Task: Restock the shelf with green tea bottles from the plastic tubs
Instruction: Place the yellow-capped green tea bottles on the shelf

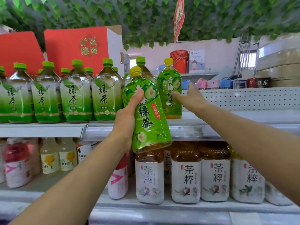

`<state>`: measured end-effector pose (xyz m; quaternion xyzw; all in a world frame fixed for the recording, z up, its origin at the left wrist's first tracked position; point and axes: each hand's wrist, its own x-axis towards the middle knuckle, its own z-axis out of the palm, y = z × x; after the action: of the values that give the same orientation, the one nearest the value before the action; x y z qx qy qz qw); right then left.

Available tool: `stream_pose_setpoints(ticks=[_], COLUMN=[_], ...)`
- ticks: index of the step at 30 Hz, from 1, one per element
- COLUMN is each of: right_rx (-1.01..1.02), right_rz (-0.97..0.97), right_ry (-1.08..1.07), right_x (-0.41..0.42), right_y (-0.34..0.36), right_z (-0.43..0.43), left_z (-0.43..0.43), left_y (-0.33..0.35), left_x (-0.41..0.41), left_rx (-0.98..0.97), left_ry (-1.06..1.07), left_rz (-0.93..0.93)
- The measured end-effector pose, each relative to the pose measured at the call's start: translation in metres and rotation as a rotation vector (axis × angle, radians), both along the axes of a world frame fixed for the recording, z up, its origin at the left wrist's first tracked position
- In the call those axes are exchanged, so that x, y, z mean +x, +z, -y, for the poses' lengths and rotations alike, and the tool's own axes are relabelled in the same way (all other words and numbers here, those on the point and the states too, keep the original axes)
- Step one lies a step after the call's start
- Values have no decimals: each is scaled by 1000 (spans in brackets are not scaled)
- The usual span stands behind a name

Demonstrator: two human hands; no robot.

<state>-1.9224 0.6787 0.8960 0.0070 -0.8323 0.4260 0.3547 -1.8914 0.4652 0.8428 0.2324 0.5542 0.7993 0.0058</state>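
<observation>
Our left hand [125, 117] is wrapped round the middle of a large green-labelled plastic tea bottle with a yellow cap [146, 114], thumb pressed on the front of the label and the other fingers hidden behind it. We hold this bottle tilted, cap leaning left, in the air just in front of the white metal shelf [203, 122], its base below the shelf's front edge. Our right hand [190, 97] is spread, thumb and straight fingers touching the right side of a second yellow-capped bottle [169, 93], which stands upright on the shelf beside the row of green-capped green tea bottles [76, 95]. The plastic tubs are out of view.

We judge the held bottle full, so heavy for one hand. Its thin walls would likely give under a hard squeeze, and the glossy film label looks slippery. Mid-body is the sound place to grip, with a palm under the base for the set-down. Bare shelf shows to the right of the standing bottle, and we would place it there
</observation>
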Motion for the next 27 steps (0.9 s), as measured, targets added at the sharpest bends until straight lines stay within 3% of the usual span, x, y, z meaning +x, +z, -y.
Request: stream_pose_setpoints(ticks=[2, 6, 11, 15, 19, 23, 24, 27], right_rx=[15, 241, 61, -34, -119, -192, -208, -233], right_rz=[-121, 46, 45, -71, -191, -219, -204, -154], right_ry=[70, 372, 626, 605, 482, 308, 277, 198], right_x=[36, 102, 123, 128, 122, 103, 98, 82], right_y=[2, -9, -27, -6, 15, 25, 25, 17], right_z=[8, 28, 31, 5, -27, -57, -63, -75], left_z=[0, -8, -41, -65, -79, -78, -77, -83], left_y=[1, -4, 8, 38, 77, 102, 104, 105], left_x=[8, 30, 56, 58, 52, 23, 12, -16], left_rx=[-29, -92, -16, -45, -264, -492, -607, -1218], left_ry=[44, 113, 186, 139, 57, 452, 546, 925], left_rz=[-17, -139, -288, -415, -463, -741, -834, -1141])
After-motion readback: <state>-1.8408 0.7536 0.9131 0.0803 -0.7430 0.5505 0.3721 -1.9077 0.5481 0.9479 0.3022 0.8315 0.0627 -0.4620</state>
